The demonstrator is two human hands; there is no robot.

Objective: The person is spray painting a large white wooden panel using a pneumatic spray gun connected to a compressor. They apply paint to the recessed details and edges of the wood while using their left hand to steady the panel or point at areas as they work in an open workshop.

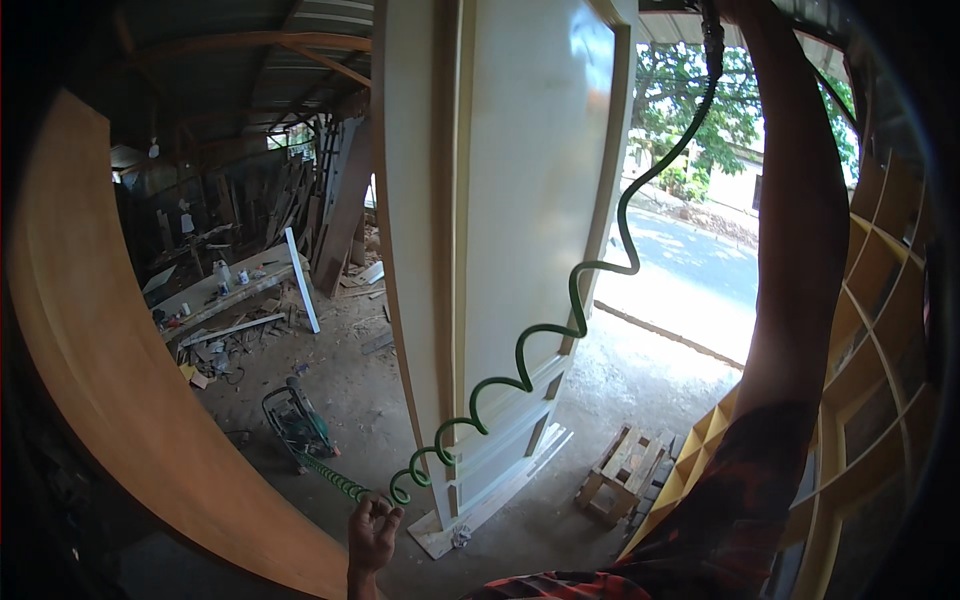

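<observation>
A green coiled air hose (525, 350) runs from the floor machine up to a dark fitting (711, 35) at the top right. Low in the middle, my left hand (373, 530) is closed round the coils. My right arm is stretched high, and my right hand (738, 10) is partly cut off by the upper edge. It grips an air tool at the hose's upper end, whose body is out of sight. Just behind the hose stands a tall pale panelled door (530, 200), upright and glossy, its foot on a board (435, 538).
A curved orange-brown wooden panel (120, 400) fills the left side. A green machine like a compressor (297, 418) sits on the floor. A cluttered workbench (235, 295) stands farther back. Right are a small wooden stand (622, 470) and a yellowish lattice frame (865, 320).
</observation>
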